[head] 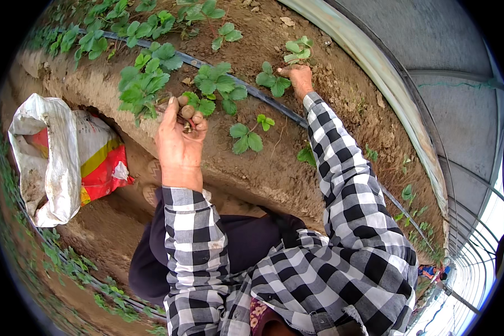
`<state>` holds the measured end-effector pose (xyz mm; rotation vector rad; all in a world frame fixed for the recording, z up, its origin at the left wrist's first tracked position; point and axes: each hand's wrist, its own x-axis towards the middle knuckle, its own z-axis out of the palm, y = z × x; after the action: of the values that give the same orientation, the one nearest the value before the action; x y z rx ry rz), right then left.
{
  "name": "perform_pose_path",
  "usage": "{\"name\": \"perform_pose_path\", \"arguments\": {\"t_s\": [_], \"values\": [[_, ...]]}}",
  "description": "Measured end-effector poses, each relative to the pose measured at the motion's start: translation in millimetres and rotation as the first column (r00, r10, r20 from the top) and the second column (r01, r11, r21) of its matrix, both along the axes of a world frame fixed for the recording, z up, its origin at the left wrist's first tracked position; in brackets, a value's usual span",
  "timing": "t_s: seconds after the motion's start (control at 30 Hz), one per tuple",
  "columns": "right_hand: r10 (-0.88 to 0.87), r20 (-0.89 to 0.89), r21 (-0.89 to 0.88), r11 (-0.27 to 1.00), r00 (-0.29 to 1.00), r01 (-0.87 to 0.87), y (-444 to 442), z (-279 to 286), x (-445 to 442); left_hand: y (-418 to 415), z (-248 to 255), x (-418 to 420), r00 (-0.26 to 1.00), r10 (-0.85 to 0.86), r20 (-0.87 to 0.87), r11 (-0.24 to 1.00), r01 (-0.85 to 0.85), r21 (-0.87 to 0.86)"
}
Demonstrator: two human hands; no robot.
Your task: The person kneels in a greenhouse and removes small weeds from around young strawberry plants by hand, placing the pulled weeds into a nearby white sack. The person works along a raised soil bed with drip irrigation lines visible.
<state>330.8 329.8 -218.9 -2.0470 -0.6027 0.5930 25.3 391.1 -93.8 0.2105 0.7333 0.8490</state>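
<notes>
My left hand (182,143) is curled around a bunch of leafy strawberry plants (145,86). Their green leaves spread left past my thumb, and reddish stem ends show between the fingers. Farther out on the soil bed, my right hand (298,80) closes at the base of a small strawberry plant (299,50); its fingertips are partly hidden. Another strawberry plant (273,80) grows just left of that hand. Between my hands, more rooted strawberry plants (220,84) stand beside a black drip irrigation hose (256,93).
An upright woven plastic sack (59,155), mouth open, stands in the furrow at left. Plastic sheeting (386,80) edges the bed at right, below the greenhouse's metal hoops (479,180). Another planted row (109,294) lies at lower left. A person (432,272) is far off at right.
</notes>
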Motion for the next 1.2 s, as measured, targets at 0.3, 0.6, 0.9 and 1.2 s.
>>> {"name": "perform_pose_path", "arguments": {"t_s": [0.3, 0.6, 0.9, 1.2], "values": [[0.558, 0.576, -0.544, 0.807, 0.598, -0.229, 21.1, 7.9, 6.8, -1.7, 1.0, -2.8, 1.0, 0.016, 0.018, 1.0, -0.016, -0.019], [0.826, 0.327, -0.698, 0.539, 0.46, -0.471, 50.1, -1.9, 38.6, -2.1, 5.2, -6.9, 0.999, 0.037, -0.009, 0.999, -0.037, -0.009], [0.898, 0.021, -0.79, 0.284, 0.439, -0.543, 76.0, 9.4, 29.5, -5.6, 11.0, -5.6, 0.999, 0.034, -0.038, 0.999, -0.035, -0.027], [0.993, 0.068, -0.9, 0.019, -0.098, -0.436, 81.3, 17.2, 12.1, -9.2, 19.7, -3.3, 1.0, 0.008, -0.029, 1.0, -0.008, -0.019]]}}
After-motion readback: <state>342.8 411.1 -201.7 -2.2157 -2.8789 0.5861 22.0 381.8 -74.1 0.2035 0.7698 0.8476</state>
